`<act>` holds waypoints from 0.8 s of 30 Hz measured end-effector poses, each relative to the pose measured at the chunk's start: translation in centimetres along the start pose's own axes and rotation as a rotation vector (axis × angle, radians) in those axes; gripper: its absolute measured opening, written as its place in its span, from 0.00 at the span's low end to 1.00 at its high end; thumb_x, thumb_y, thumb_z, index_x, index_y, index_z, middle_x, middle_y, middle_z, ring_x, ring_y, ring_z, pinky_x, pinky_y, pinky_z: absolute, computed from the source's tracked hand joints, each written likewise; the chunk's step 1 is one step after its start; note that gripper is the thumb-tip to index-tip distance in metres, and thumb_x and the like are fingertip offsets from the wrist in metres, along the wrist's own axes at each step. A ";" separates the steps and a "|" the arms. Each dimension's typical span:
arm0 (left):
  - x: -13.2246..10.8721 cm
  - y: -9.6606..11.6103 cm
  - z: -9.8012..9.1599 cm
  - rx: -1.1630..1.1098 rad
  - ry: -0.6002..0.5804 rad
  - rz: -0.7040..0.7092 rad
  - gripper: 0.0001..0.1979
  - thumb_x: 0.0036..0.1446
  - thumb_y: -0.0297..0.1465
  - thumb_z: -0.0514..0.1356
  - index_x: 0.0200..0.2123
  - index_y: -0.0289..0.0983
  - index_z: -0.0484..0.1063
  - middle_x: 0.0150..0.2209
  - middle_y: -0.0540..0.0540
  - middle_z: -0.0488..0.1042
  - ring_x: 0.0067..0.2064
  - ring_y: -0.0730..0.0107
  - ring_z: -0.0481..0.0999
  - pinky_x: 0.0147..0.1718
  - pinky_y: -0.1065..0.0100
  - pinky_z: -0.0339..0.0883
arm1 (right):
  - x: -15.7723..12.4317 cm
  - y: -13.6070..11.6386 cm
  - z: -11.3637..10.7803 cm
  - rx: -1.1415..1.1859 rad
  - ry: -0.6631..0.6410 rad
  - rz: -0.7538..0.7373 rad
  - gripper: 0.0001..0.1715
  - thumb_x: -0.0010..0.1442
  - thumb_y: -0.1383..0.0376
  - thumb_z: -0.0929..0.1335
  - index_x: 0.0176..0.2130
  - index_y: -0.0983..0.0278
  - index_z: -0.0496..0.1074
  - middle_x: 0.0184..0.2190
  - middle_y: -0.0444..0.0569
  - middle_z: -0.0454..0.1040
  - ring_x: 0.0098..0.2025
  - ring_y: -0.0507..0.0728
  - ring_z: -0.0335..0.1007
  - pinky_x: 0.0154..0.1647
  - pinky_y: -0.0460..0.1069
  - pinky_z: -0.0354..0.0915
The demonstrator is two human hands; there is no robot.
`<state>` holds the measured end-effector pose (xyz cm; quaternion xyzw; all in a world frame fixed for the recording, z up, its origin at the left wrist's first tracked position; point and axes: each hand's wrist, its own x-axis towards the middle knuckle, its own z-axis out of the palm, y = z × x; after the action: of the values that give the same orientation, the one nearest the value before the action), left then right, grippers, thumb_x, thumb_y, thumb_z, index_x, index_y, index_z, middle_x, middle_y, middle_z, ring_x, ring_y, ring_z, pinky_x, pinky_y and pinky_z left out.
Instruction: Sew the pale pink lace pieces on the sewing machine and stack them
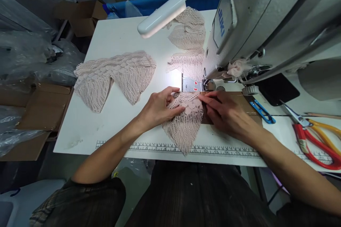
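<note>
A pale pink lace piece (pixel 186 124), pointed at its lower end, lies on the table just in front of the sewing machine (pixel 239 17). My left hand (pixel 162 106) grips its upper left side, thumb on top of the lace. With the fingertips pinched together, my right hand (pixel 221 108) holds the upper right corner. The lace's top edge is close to the metal needle plate (pixel 190 84) and the presser foot (pixel 205 84). Behind the plate, more lace (pixel 189 62) trails away across the table.
A stack of lace pieces (pixel 117 74) lies at the left. Blue thread snips (pixel 262 111), red-handled scissors (pixel 314 134) and a black pad (pixel 278 88) are at the right. A white lamp (pixel 162 14) hangs over the table; a printed ruler (pixel 226 151) runs along the front edge.
</note>
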<state>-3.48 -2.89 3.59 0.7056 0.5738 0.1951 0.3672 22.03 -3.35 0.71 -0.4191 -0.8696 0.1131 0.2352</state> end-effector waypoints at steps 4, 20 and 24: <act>0.1 -0.2 0.0 -0.001 -0.006 -0.004 0.28 0.54 0.38 0.69 0.57 0.35 0.71 0.23 0.56 0.65 0.26 0.75 0.64 0.26 0.72 0.59 | 0.4 1.2 -2.1 0.119 -0.040 0.166 0.25 0.69 0.63 0.61 0.61 0.65 0.72 0.40 0.55 0.77 0.30 0.56 0.73 0.33 0.55 0.74; -0.2 1.2 -0.1 -0.127 -0.034 -0.119 0.28 0.54 0.35 0.71 0.57 0.36 0.70 0.20 0.60 0.59 0.21 0.75 0.71 0.21 0.73 0.65 | -1.0 1.7 -1.2 0.188 -0.022 0.031 0.24 0.68 0.65 0.60 0.55 0.61 0.79 0.48 0.56 0.75 0.47 0.59 0.74 0.53 0.58 0.73; 0.0 0.9 0.1 -0.149 -0.033 -0.133 0.29 0.54 0.34 0.71 0.57 0.37 0.69 0.20 0.60 0.60 0.22 0.74 0.73 0.22 0.73 0.67 | -1.2 1.3 -1.0 0.223 -0.103 -0.124 0.23 0.67 0.64 0.62 0.54 0.54 0.79 0.49 0.53 0.74 0.51 0.60 0.71 0.54 0.60 0.71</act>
<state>-2.82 -2.96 4.23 0.6398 0.5972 0.2010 0.4400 24.05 -3.51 0.74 -0.3294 -0.8868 0.2156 0.2419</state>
